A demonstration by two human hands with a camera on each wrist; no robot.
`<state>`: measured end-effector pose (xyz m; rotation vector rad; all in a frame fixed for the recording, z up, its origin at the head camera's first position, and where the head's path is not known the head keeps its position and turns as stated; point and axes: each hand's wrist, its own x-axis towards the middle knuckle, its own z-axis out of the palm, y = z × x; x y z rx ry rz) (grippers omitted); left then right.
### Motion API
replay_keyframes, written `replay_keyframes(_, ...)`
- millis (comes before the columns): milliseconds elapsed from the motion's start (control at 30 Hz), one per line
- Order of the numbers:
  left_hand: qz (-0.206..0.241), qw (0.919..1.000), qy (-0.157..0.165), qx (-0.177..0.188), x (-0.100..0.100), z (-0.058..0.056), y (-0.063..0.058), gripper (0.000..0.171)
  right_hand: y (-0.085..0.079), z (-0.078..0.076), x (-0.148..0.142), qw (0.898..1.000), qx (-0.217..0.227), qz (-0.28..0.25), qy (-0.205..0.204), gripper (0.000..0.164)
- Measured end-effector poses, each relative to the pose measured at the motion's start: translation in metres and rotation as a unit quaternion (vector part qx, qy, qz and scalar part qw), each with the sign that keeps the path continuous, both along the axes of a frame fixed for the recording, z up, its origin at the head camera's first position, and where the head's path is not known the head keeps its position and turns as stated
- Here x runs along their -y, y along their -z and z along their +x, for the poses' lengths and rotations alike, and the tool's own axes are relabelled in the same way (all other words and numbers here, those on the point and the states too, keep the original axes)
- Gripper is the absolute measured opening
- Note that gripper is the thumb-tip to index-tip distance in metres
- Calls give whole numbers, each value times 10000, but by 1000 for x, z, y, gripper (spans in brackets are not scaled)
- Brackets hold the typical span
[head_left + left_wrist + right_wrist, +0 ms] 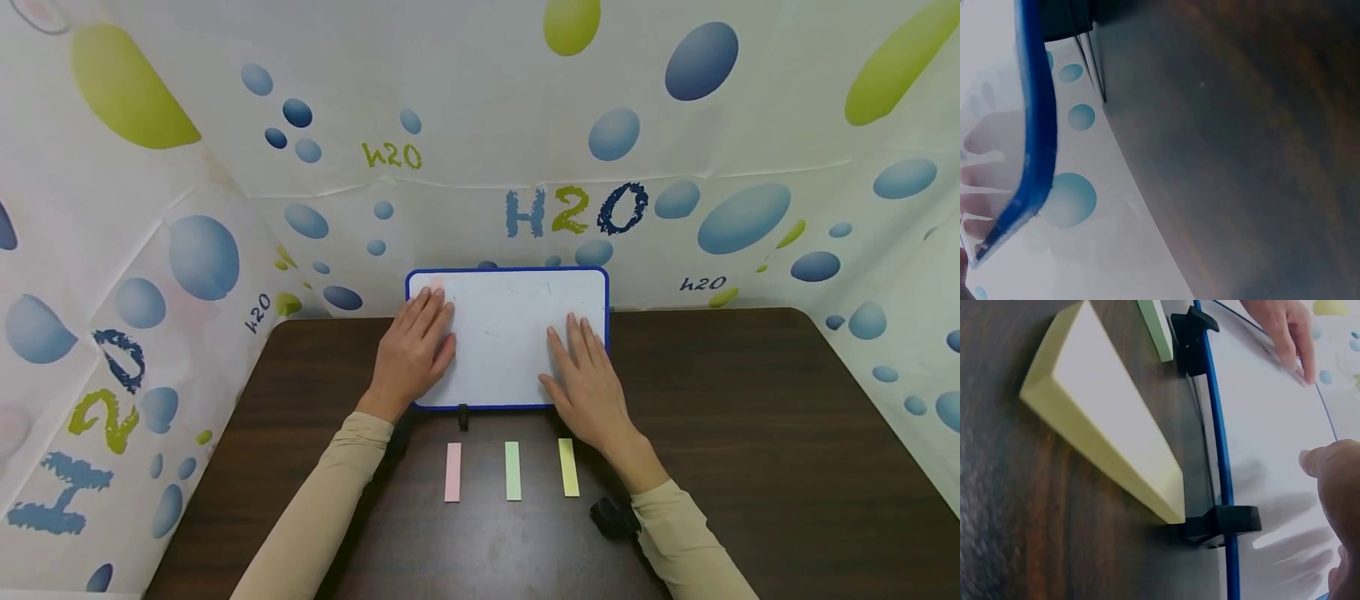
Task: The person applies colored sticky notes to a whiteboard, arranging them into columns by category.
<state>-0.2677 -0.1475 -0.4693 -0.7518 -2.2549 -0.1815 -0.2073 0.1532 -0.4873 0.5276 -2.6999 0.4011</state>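
A small whiteboard [502,358] with a blue frame leans back at the far side of the table, with a few faint marks on its surface. On its left side my left hand [408,354] lies with fingers extended, touching the white face. My right hand [588,383] rests on the right side, fingers spread and straight. Black clips [1225,524] hold the board's lower edge in the right wrist view. In the left wrist view only the blue frame [1040,125] and a reflection of fingers show; most of the left hand is out of sight there.
Before the board lie three narrow sticky-note pads: pink [453,472], green [513,471] and yellow [569,467]. The yellow pad is just below my right hand. The dark wooden table [750,433] meets a bubble-print backdrop [465,225] behind and at the sides.
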Motion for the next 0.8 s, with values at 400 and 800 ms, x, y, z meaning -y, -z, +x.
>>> replay_keyframes(400,-28,9998,184,67,-4,18,-6,49,-12,16,6,9984,-327,-277,-358,71)
replay_keyframes(800,154,9985,523,88,-5,50,-2,47,-32,35,18,9951,-201,-714,-648,71)
